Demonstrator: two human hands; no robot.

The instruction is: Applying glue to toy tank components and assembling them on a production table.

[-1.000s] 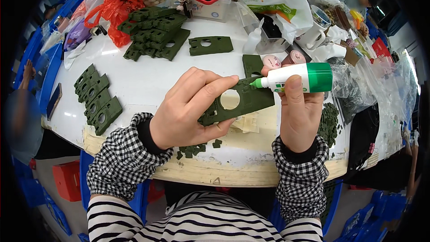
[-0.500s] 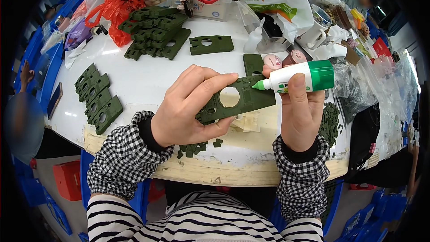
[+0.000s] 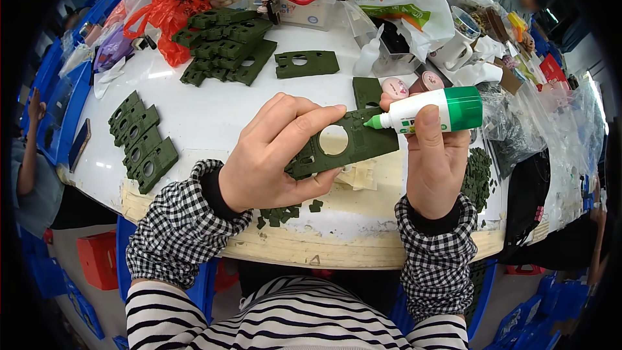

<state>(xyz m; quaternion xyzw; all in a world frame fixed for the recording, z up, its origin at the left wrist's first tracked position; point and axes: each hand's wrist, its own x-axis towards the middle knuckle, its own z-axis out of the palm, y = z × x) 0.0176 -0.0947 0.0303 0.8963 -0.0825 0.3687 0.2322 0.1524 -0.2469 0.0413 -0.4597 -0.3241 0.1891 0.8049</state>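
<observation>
White table (image 3: 194, 133) fills the scene, smooth and glossy, and we take the held panel as the centre of our dial. Up at one o'clock, a crinkled white plastic bag (image 3: 402, 10); out at ten, a thin red one (image 3: 172, 19), all creases. Crumpled clear plastic (image 3: 564, 142) crowds three o'clock. Nearer in at ten sits a stack of moulded green panels (image 3: 227, 42), and at nine, an overlapping row of panels (image 3: 142, 142), each pierced by a round hole.

Now the hands! The left hand (image 3: 275, 146) has its grip firmly on the green panel (image 3: 363, 146), fingers along the upper edge, thumb below; that piece is flat, ridged, with one big circular opening. From three o'clock, the right hand (image 3: 437, 168) wraps its grip around a white-and-green squeeze bottle (image 3: 427, 110), nearly level, tapered green nozzle aimed at nine, right by the panel's upper right edge; whether it touches, I can't tell. Small green chips (image 3: 478, 178) are heaped at four.

Edges, then: the scuffed pale front edge (image 3: 311, 253) bows across six, below both hands. Elbow room runs between the left hand and that row; tighter at one, where two round pink-topped tins (image 3: 394, 88) sit close by the bottle.
</observation>
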